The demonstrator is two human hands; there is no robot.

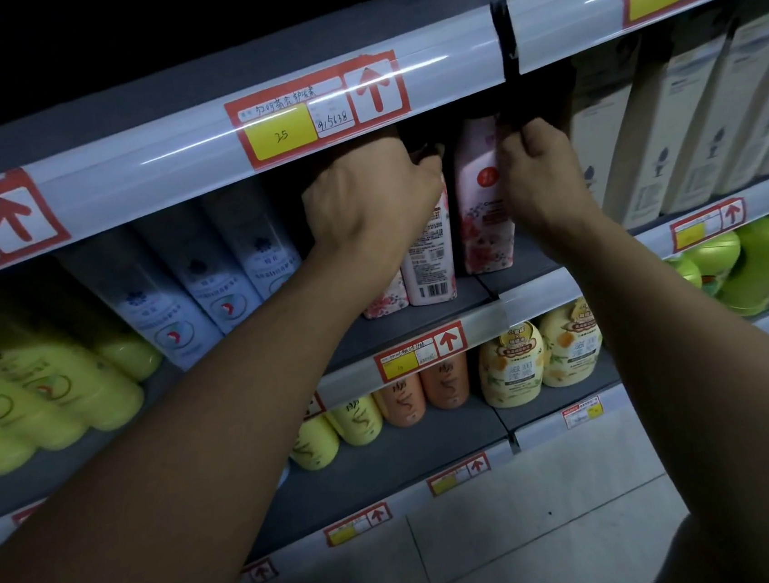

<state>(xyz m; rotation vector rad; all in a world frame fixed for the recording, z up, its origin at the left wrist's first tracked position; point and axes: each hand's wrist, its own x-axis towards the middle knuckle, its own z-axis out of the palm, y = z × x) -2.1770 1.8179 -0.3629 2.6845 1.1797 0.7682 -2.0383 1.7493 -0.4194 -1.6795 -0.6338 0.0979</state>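
While both arms reach up into the shelf [428, 322], the left hand [372, 197] is curled over the top of a pink bottle turned backwards [431, 258], so its white label and barcode face out below the knuckles. Its fingers wrap round the bottle's neck, and the cap is hidden under them. Just to the right of that hand stands a pink floral bottle [480, 205], upright with its front label showing. The right hand [537, 180] grips that one at its upper right edge, fingers bent tight and thumb pinched in against the dark top. The two bottles stand side by side between the hands, close together; whether they touch is hard to tell in the dim light.

Below the left wrist a third floral bottle [383, 298] leans at the shelf's front. Left of the left hand stand pale blue bottles [196, 282], and further left lie yellow-green bottles [52, 397]. Right of the right hand stand tall beige boxes [669, 128]. Above both hands runs the upper shelf's rail with a red and yellow price tag [303, 119].
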